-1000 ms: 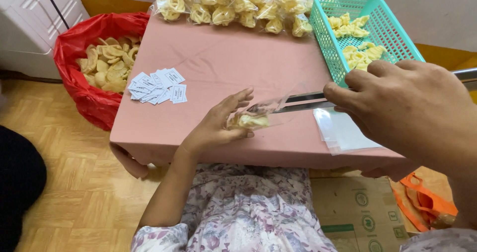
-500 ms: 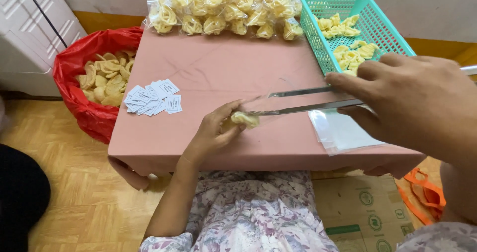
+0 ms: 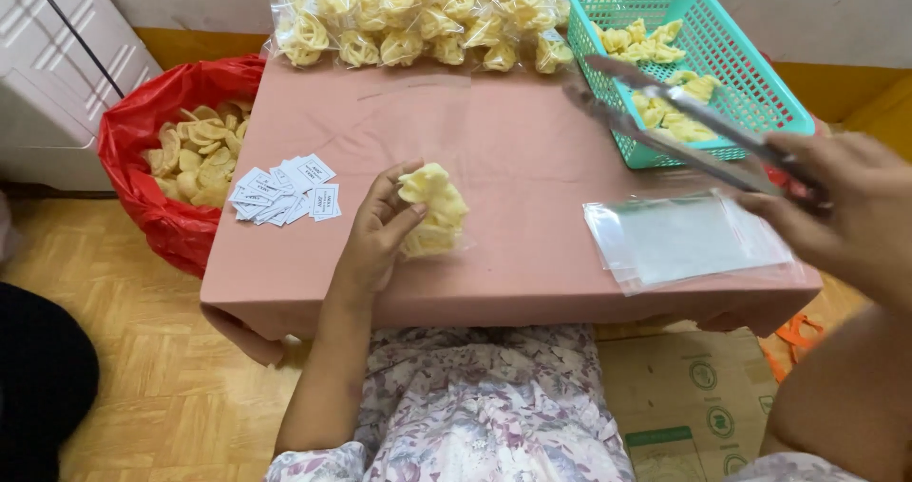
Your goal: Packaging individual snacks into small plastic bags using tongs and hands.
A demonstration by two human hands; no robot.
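Observation:
My left hand (image 3: 376,233) holds a small clear bag of yellow crackers (image 3: 433,210) just above the pink table (image 3: 494,150). My right hand (image 3: 845,211) grips metal tongs (image 3: 684,126), whose open tips point toward the teal basket (image 3: 741,59) of loose yellow crackers (image 3: 665,83). The tongs carry nothing. A stack of empty clear bags (image 3: 689,240) lies under my right hand.
Filled cracker bags (image 3: 418,12) are piled along the table's far edge. Small white paper labels (image 3: 283,189) lie at the left. A red bag of crackers (image 3: 185,150) stands on the floor, left. A white cabinet (image 3: 57,74) is behind it; a cardboard box (image 3: 693,406) sits below.
The tongs have pulled away from the bag in my left hand and swung up right toward the teal basket. My left hand now holds the filled bag alone.

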